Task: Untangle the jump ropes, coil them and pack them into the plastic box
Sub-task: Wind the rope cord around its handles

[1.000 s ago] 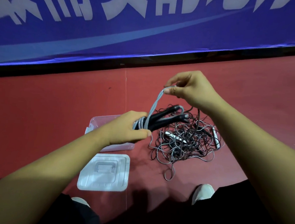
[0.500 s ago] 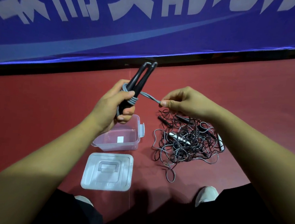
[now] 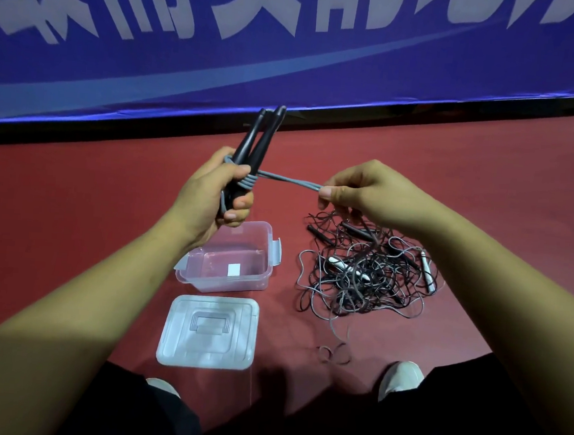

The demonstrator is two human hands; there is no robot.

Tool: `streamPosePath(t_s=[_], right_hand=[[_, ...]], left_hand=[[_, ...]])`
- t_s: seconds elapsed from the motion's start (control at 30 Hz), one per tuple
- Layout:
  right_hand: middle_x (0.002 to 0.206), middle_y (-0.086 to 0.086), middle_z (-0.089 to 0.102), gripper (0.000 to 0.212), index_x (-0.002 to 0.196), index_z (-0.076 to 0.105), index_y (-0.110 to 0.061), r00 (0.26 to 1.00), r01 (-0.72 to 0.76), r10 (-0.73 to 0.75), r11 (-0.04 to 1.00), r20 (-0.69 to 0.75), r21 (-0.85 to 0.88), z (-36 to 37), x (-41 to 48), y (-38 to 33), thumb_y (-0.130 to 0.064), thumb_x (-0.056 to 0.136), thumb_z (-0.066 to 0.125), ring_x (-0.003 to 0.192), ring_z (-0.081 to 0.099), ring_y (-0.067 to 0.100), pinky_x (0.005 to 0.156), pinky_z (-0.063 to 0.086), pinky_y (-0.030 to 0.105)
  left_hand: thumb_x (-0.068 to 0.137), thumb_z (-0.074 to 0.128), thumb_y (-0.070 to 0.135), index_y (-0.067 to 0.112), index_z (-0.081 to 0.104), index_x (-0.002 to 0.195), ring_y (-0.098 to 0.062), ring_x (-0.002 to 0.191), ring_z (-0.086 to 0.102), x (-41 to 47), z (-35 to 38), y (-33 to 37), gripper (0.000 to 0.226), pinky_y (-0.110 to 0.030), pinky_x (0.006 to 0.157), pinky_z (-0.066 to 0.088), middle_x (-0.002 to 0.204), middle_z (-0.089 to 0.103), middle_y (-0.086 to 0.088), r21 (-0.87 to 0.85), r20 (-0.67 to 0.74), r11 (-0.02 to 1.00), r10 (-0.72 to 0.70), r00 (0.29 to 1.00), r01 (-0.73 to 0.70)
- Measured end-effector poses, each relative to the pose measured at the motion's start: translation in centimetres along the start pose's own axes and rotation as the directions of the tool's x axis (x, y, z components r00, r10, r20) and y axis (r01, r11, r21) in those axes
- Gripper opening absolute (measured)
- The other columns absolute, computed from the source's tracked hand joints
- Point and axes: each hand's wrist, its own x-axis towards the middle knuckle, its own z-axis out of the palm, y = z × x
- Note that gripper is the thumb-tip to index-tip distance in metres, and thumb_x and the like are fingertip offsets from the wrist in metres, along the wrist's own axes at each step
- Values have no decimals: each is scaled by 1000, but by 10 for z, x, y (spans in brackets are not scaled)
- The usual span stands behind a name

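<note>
- The left hand [image 3: 208,194] is wrapped tight round two black handles [image 3: 261,136]. They are held side by side, and their tips point up and away from the person.
- A grey cord [image 3: 288,180] is wound in a few rings round the handles, just above the thumb.
- From those rings the cord runs straight out to the right, pulled tight, across the handles and not along them.
- The right hand [image 3: 366,189] pinches the far end of the cord between thumb and finger. It is the hand that has the loose end, so I think it must carry the next turn round the handles.
- The box [image 3: 225,283] is open on the floor, right under the left hand. I see no rope in it yet.
- The lid [image 3: 208,331] lies flat just in front of the box.
- The pile [image 3: 360,278] of tangled ropes lies on the floor below the right hand, beside the box.
- One second ago the handles lay sideways and low, and the right hand held the cord up high. Now the handles stand up and the cord goes sideways.
- Since half a second ago, almost nothing has moved.
</note>
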Motion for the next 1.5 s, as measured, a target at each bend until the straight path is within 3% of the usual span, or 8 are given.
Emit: streamPosePath(t_s=[0.2,0.37,0.63,0.9,1.1,1.27,1.43,1.5], right_hand=[[63,0,56,19,103,62,-17,999,52,-53,992,-7,-113,2,1,0,-26,90,71,49,40,6,48,33,20],[58,-7,54,8,90,67,-20,993,71,-98,941,-68,-330,-2,3,4,-28,90,70,46,44,-1,48,32,12],[51,-6,53,22,81,71,-10,999,28,-33,980,-23,-196,-9,-3,-6,-26,94,65,41,42,4,43,34,16],[51,-5,41,24,77,66,-1,992,94,-68,958,104,-271,6,-8,-23,-20,91,67,42,32,4,41,25,16],[53,4,54,16,83,74,-5,989,138,-111,937,100,-322,9,-6,-22,-16,90,66,41,38,4,41,28,15],[71,-7,70,10,86,76,-17,975,173,-215,895,-58,-412,0,1,-14,-23,79,81,64,62,1,60,46,19],[68,-5,70,18,79,74,-21,966,178,-233,910,-107,-373,2,6,-7,-30,69,87,64,63,9,60,48,25],[67,-3,70,15,76,74,-24,967,177,-228,924,-115,-339,2,7,-4,-30,71,86,61,62,8,58,46,23]], left_hand=[[97,41,10,23,40,84,-14,46,32,7,-3,-5,18,-23,43,17,53,39,-4,130,-49,992,8,999,-1],[101,42,7,20,46,106,-17,49,39,7,-1,-6,15,-24,43,27,59,45,-6,120,34,993,9,999,-13],[96,54,1,18,41,96,-17,55,42,12,-1,-9,22,-29,51,36,70,49,-10,372,50,928,-15,999,-5],[83,70,24,20,50,91,-18,63,51,18,3,-25,22,-32,57,40,73,58,3,870,31,481,160,987,-105],[69,62,82,24,48,75,-19,66,56,7,20,-26,60,-31,52,35,70,59,4,995,94,-31,7,996,-93],[82,63,60,31,60,94,-15,65,57,0,23,-26,32,-34,57,43,72,62,5,952,304,82,-155,940,-295],[87,64,46,32,53,102,-8,54,45,-3,24,-17,23,-28,48,31,63,51,4,883,447,-59,-201,872,-466],[88,65,45,37,51,96,-7,53,45,-6,24,-16,18,-25,48,29,61,50,6,869,489,26,-198,849,-494]])
